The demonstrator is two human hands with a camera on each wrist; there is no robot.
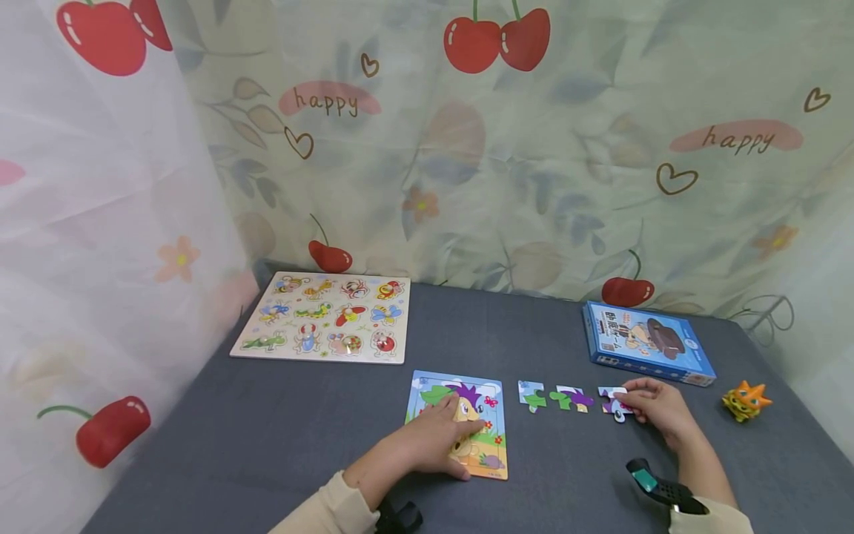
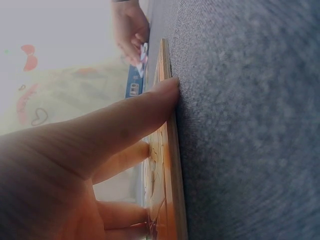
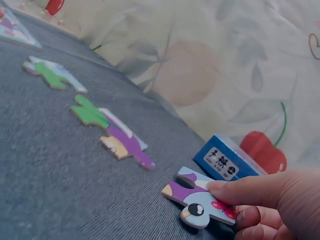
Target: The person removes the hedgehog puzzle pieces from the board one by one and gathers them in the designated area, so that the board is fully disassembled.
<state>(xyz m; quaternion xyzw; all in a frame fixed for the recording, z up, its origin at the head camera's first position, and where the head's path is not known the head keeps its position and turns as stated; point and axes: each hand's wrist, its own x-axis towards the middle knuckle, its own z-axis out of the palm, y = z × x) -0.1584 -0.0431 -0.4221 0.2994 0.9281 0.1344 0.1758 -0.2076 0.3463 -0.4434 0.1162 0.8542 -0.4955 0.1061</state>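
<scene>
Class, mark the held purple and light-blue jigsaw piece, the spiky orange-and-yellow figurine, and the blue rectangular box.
Jigsaw piece (image 3: 205, 201): right wrist view, pale middle.
Figurine (image 1: 740, 409): head view, yellow body.
Box (image 1: 647, 339): head view, printed top.

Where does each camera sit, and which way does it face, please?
Head: on the head, facing forward and down at the puzzle; left hand and right hand show.
Left wrist: on that wrist, facing along the puzzle's edge; both hands show.
Right wrist: on that wrist, facing across three pieces; right hand shows close.
Head and right wrist share those pieces.
</scene>
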